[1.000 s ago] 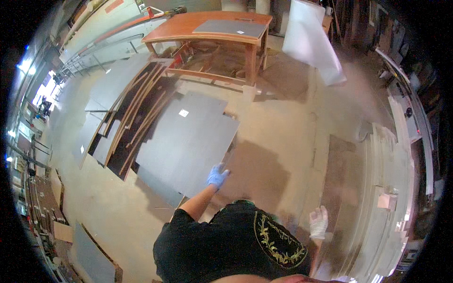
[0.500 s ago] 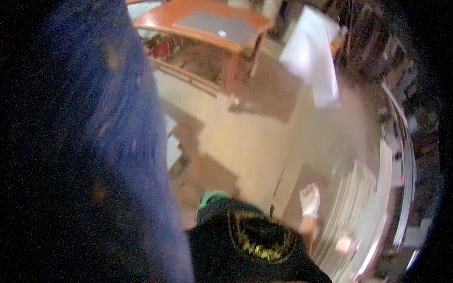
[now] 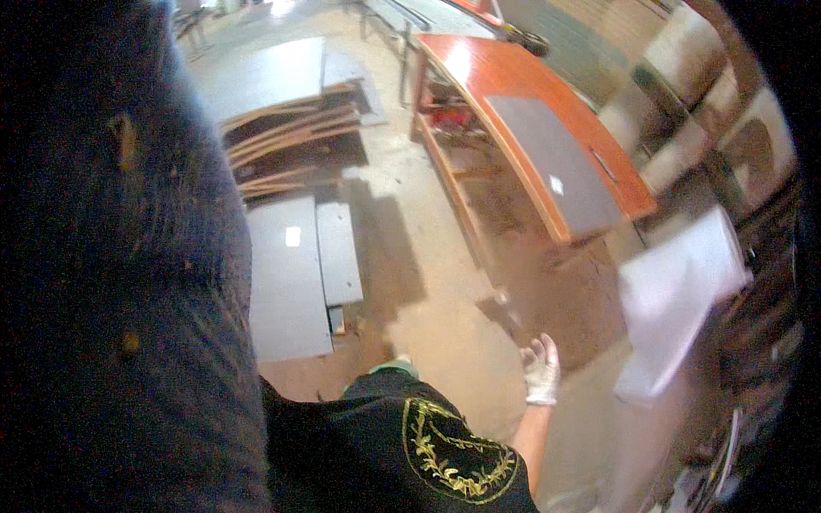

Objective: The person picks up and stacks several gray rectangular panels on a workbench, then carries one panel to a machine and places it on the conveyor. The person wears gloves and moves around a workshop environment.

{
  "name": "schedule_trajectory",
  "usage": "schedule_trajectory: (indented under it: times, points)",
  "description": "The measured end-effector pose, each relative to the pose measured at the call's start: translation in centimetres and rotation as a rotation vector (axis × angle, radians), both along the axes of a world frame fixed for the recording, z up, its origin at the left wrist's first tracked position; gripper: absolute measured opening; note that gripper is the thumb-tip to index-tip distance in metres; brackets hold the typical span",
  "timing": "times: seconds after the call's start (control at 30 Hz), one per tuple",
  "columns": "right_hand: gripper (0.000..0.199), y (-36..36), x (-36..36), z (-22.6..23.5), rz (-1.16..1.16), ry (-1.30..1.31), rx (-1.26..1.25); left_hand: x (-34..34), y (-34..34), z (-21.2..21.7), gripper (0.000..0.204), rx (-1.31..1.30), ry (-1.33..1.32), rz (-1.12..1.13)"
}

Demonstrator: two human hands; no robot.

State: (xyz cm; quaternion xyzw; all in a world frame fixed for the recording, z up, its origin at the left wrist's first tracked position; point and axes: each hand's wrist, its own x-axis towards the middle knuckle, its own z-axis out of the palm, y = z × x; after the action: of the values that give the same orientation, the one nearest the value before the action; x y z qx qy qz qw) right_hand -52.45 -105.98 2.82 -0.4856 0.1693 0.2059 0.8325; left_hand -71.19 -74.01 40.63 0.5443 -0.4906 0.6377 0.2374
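My right hand (image 3: 540, 369), in a whitish glove, hangs low beside my body with its fingers loosely bent and apart. It holds nothing and touches nothing. Nearest to it is the brown floor (image 3: 462, 359). My left hand is not in view. A large dark blue thing (image 3: 197, 282), very close and blurred, covers the left side; I cannot tell what it is. Below it shows my black shirt (image 3: 368, 453) with a gold embroidered emblem.
An orange-topped table (image 3: 487, 73) with a grey panel (image 3: 547, 154) on it stands ahead to the right. Grey panels (image 3: 286, 299) and stacked boards (image 3: 299, 128) lie left. A white sheet (image 3: 676, 299) stands at right, with blurred clutter beyond it.
My view has swung left: the table and white sheet now sit further right and lower, and the stacked panels at left have come into sight. My right hand remains empty.
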Motion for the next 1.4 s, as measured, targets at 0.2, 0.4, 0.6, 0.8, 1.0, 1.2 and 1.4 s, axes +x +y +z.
schedule_trajectory:
  times: [0.2,0.4,0.6,0.8,1.0,1.2,1.4]
  points:
    - [0.042,0.7,13.9,-2.5,0.079,-0.052,-0.07,10.3,8.9,0.4,0.052,-0.058,0.152,0.387]
    - [0.04,4.4,30.3,0.4,0.072,-0.422,-0.305,20.0,19.8,-11.5,0.058,-0.636,0.743,0.693]
    - [0.038,16.4,42.7,3.3,0.379,-0.511,-0.405,26.1,26.1,-24.3,0.061,-1.398,1.116,0.624]
    - [0.032,32.8,47.1,2.9,0.804,-0.391,-0.154,32.2,29.8,-29.3,0.062,-1.842,1.131,0.114]
    - [0.027,44.9,48.1,-1.2,0.941,-0.266,-0.015,38.7,40.0,-32.9,0.056,-2.22,0.967,-0.234]
    - [0.028,52.4,51.0,-3.3,0.847,-0.182,-0.107,45.8,50.9,-36.1,0.061,-2.459,0.95,-0.209]
    - [0.029,59.7,54.3,-4.5,0.873,-0.052,-0.095,50.4,54.8,-37.4,0.045,-2.47,0.625,-0.205]
